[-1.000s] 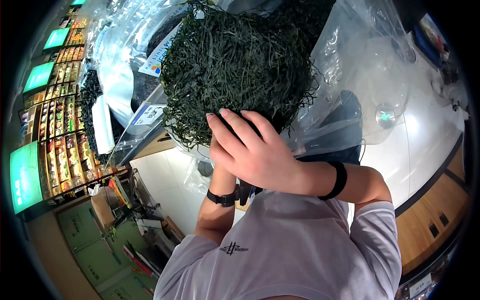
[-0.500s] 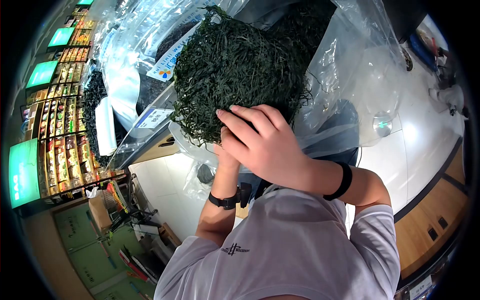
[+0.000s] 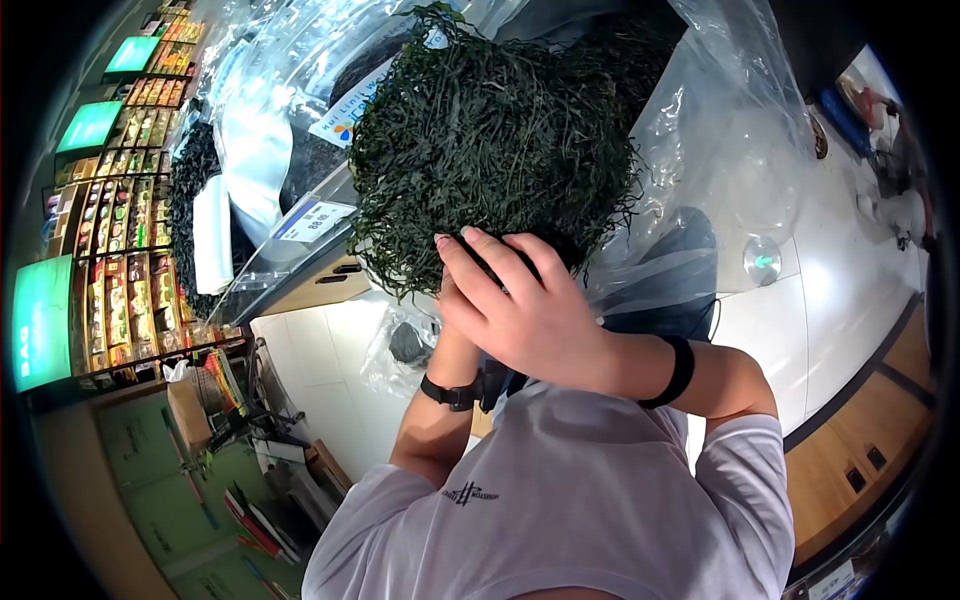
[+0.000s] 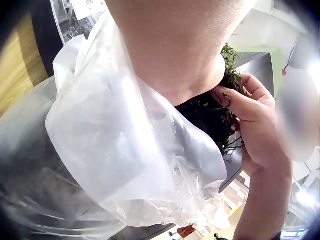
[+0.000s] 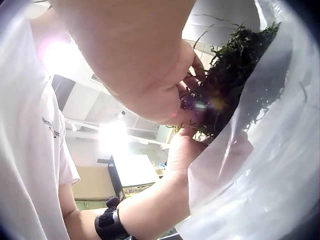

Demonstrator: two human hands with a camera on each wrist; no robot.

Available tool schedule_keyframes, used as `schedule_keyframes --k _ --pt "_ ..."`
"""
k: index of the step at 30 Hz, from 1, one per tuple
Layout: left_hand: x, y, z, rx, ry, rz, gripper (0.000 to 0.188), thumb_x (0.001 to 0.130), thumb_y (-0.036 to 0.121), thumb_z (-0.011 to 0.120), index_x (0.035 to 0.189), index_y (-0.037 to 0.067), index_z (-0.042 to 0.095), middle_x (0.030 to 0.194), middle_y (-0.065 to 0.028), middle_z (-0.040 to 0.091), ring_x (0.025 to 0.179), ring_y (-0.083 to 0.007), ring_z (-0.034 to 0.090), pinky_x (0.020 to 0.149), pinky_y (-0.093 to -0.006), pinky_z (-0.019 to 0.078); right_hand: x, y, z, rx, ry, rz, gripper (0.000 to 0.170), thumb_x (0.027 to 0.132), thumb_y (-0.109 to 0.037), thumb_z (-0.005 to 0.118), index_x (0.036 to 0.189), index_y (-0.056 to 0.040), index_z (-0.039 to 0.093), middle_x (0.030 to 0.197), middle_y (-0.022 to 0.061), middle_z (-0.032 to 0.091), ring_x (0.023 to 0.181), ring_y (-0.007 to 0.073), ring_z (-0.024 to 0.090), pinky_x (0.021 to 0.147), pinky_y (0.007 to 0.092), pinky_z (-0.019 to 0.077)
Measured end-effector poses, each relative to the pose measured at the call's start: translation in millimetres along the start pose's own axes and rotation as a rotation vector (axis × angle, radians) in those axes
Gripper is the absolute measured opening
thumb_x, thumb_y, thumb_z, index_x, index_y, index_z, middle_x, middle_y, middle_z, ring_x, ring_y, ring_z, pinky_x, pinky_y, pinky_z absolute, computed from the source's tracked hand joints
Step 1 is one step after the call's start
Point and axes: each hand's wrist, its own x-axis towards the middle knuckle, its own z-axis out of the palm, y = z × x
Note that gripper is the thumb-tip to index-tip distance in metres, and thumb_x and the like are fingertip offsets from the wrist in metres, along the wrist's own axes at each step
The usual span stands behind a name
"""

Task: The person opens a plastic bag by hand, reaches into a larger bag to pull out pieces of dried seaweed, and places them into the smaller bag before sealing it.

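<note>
A large clump of dark green, stringy seaweed (image 3: 500, 150) rises from a clear plastic bag (image 3: 665, 150). My right hand (image 3: 530, 310) lies over its near edge with spread, bent fingers; in the left wrist view that hand (image 4: 260, 120) pinches strands between thumb and fingers. Lower down, my left hand (image 3: 458, 312) is mostly hidden behind the right one. The right wrist view shows the left hand (image 5: 182, 152) gripping the clump's underside, with part of it behind the cloudy bag (image 5: 270, 165).
A clear-edged bin with a price label (image 3: 315, 221) and a white roll (image 3: 212, 235) stands at the left. Lit snack shelves (image 3: 130, 300) are farther left, above a green panel (image 3: 150, 480). Wooden cabinets (image 3: 850, 450) stand at the right. A small bag (image 3: 405, 343) shows below the bin.
The clump has shifted slightly right in the head view, and both hands have stayed at its near edge. The surroundings have shifted a little with the camera.
</note>
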Motion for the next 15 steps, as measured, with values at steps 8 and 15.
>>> schedule_keyframes --k 8,15 --pt "-1.0 1.4 1.8 0.042 0.029 -0.001 0.026 0.092 0.016 0.062 0.111 0.002 0.071 0.114 -0.0200 0.070 0.082 -0.0270 0.067 0.065 -0.0326 0.0550 6.2 -0.8 -1.5 0.006 -0.038 -0.036 0.015 0.084 -0.021 0.063 0.096 -0.0114 0.065 0.130 0.0088 0.064 0.116 0.0250 0.060 0.094 0.0396 0.0472" --pt "-0.3 3.5 5.3 0.084 0.052 0.003 0.026 0.092 0.017 0.062 0.111 0.002 0.071 0.113 -0.0203 0.070 0.082 -0.0269 0.066 0.064 -0.0323 0.0549 6.8 1.7 0.4 0.024 -0.039 -0.041 0.014 0.084 -0.021 0.064 0.095 -0.0116 0.065 0.130 0.0092 0.064 0.116 0.0253 0.060 0.093 0.0394 0.0473"
